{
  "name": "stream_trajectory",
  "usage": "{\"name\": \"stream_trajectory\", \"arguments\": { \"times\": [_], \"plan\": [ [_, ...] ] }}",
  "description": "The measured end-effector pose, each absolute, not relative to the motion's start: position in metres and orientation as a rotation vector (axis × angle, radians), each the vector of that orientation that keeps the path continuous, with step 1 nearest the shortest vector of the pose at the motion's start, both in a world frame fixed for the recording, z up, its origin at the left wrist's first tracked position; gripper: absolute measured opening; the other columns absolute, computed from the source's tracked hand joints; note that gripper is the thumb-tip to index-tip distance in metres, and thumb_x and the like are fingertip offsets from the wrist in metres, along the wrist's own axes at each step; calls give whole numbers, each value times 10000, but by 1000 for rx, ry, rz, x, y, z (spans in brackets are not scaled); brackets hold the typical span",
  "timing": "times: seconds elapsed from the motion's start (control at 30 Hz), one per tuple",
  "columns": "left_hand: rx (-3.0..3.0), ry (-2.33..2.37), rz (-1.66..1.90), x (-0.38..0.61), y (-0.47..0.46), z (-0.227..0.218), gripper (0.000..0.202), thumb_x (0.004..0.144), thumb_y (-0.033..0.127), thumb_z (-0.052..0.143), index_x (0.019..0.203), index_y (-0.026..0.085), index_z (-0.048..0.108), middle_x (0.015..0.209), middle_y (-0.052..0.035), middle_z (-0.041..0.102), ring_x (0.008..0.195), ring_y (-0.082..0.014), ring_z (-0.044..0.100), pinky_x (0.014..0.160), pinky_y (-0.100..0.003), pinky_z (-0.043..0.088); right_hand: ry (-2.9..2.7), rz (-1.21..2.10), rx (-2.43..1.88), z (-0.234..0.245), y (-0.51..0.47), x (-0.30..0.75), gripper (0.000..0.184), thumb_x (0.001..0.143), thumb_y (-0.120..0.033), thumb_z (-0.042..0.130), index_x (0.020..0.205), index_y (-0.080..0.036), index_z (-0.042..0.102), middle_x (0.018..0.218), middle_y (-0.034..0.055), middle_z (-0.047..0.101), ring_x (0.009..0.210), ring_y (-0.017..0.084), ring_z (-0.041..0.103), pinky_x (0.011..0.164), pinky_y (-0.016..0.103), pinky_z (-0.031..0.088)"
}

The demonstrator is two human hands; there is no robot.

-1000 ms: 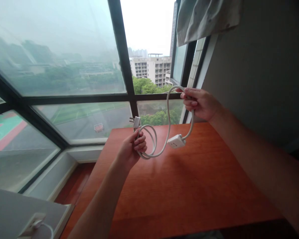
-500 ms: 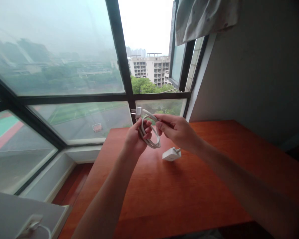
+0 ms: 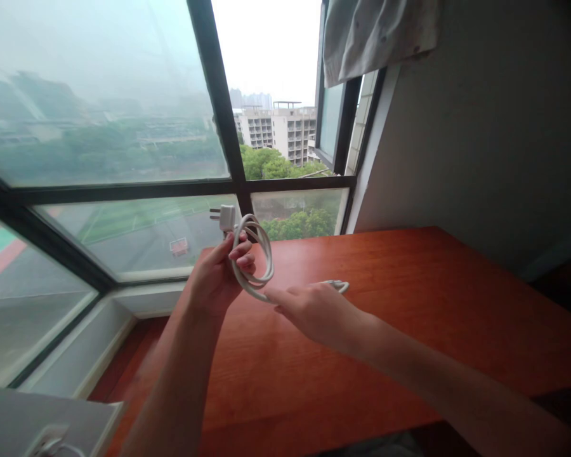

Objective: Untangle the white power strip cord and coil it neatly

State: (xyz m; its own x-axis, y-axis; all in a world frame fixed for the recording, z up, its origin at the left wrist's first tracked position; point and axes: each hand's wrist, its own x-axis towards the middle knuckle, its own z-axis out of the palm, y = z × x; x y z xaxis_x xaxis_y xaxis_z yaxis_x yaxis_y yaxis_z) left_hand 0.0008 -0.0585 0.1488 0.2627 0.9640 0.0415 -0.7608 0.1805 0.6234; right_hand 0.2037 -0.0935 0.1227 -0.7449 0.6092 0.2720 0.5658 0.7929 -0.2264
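Observation:
My left hand (image 3: 221, 273) is closed around a coiled white power cord (image 3: 268, 251), held above the table. The cord's white plug (image 3: 227, 218) sticks up over the thumb, its metal prongs pointing left. My right hand (image 3: 314, 311) pinches the same cord just below the coil, to the right of my left hand. Behind the right hand, a short bend of white cable (image 3: 345, 287) shows above the tabletop. The white block seen there before is hidden by the hand.
Both hands are over a reddish-brown wooden table (image 3: 400, 298). Dark-framed windows (image 3: 124, 190) stand along its far and left sides, with a curtain (image 3: 380, 38) hanging at the upper right. A wall socket (image 3: 50, 438) with a white cable sits at the lower left.
My right hand has moved down from beside the coil's top to below it, drawing the cord along and covering the white block. The left hand, coil and plug have shifted left in view.

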Motion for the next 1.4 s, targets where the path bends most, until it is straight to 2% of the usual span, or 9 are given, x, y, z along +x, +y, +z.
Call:
{"name": "stream_trajectory", "arguments": {
  "times": [0.1, 0.23, 0.4, 0.53, 0.77, 0.87, 1.03, 1.2, 1.4],
  "plan": [
    [638, 343, 1320, -11, -69, 155, 152, 997, 236, 408, 900, 162, 499, 568, 78, 416, 385, -30, 404, 417, -152, 338, -2729, 468, -800, 112, -86, 220, 164, 966, -315, 477, 1042, -243, 603, 798, 17, 676, 661, 142, 579, 566, 246, 307],
    [670, 243, 1368, -23, -73, 156, 252, 1016, 291, 360, 811, 176, 450, 476, 106, 307, 302, -19, 253, 358, -155, 235, -2859, 668, -707, 87, -69, 241, 219, 926, -276, 523, 737, -201, 604, 672, -2, 604, 616, 128, 508, 559, 248, 299],
    [754, 262, 1327, -24, -68, 141, 393, 993, 435, 390, 684, 195, 353, 406, 126, 169, 283, -30, 97, 330, -172, 155, -2730, 311, -921, 62, -40, 259, 182, 872, -132, 513, 787, -192, 663, 853, 61, 648, 813, 174, 561, 722, 275, 395],
    [799, 287, 1252, -14, -66, 128, 430, 962, 449, 460, 645, 201, 310, 384, 135, 131, 284, -31, 46, 331, -176, 171, -2372, 46, -1426, 61, -28, 268, 235, 923, -358, 508, 929, -223, 701, 963, 118, 675, 901, 238, 598, 734, 320, 438],
    [851, 215, 1153, 9, -62, 100, 451, 815, 401, 704, 653, 200, 335, 383, 147, 147, 292, -25, 50, 341, -175, 166, -1530, 1005, -1341, 46, -19, 271, 290, 884, -405, 494, 895, -177, 673, 910, 95, 739, 821, 227, 702, 683, 311, 542],
    [871, 234, 1125, 17, -57, 88, 464, 796, 410, 724, 651, 197, 338, 384, 146, 169, 297, -25, 79, 352, -171, 185, -1239, 1012, -1199, 42, -13, 271, 326, 799, -464, 612, 858, -148, 664, 817, 101, 739, 772, 229, 710, 716, 330, 566],
    [957, 491, 1128, 24, -45, 75, 443, 824, 316, 710, 611, 183, 345, 403, 107, 260, 362, -44, 262, 415, -174, 240, -1070, 957, -939, 56, -11, 269, 647, 688, -306, 739, 1274, -192, 489, 867, 49, 750, 819, 207, 717, 826, 383, 569],
    [740, 463, 1194, 15, -34, 66, 415, 869, 285, 641, 621, 181, 324, 416, 111, 214, 352, -41, 232, 411, -172, 226, -950, 1137, -748, 68, -11, 272, 401, 625, -139, 697, 1013, -210, 624, 904, 15, 739, 889, 171, 703, 889, 345, 534],
    [585, 348, 1316, -2, -28, 62, 364, 889, 248, 602, 644, 184, 341, 416, 112, 211, 334, -43, 263, 402, -174, 220, -1171, 1277, -804, 62, -19, 279, 266, 642, -131, 660, 899, -178, 708, 846, 35, 733, 748, 149, 671, 634, 242, 492]
  ]
}}
